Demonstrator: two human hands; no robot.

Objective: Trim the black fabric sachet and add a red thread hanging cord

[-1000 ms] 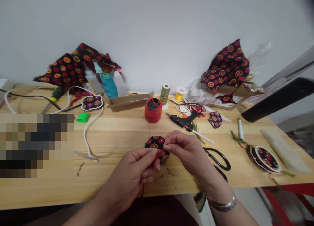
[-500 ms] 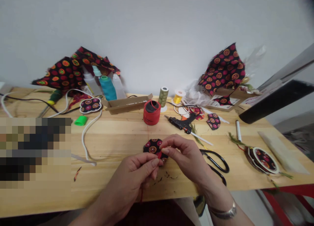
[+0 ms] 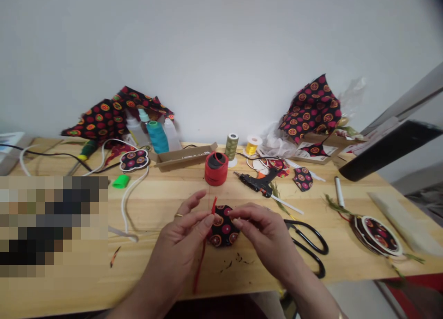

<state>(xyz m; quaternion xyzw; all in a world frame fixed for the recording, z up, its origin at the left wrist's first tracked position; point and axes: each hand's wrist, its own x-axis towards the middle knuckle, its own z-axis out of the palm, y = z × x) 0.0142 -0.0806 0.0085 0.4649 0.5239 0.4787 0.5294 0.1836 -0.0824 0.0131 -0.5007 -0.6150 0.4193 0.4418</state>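
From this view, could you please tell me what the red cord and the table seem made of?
Red cord: probably textile, fairly matte, since it trails limply; fibre unclear. Table: apparently wood, smooth-finished, since pale grain streaks show.

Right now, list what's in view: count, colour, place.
Cord: 1, red, front centre
Cutouts: 2, black patterned, front centre, right
Roll: 1, red, centre
Spools: 3, teal, olive, yellow, back
Cloths: 2, black patterned, back
Bottles: 3, mostly clear, back left
Glue gun: 1, black, right
Scissors: 1, black handles, right
Boxes: 2, brown, back
Marker: 1, white, right
Flower piece: 1, black, white, left
Ornament: 1, white rim, right
Small piece: 1, green, left
Bar: 1, black, right
Table: 1, wooden, below
Left hand: 1, pinching cord
Right hand: 1, by nearer cutout
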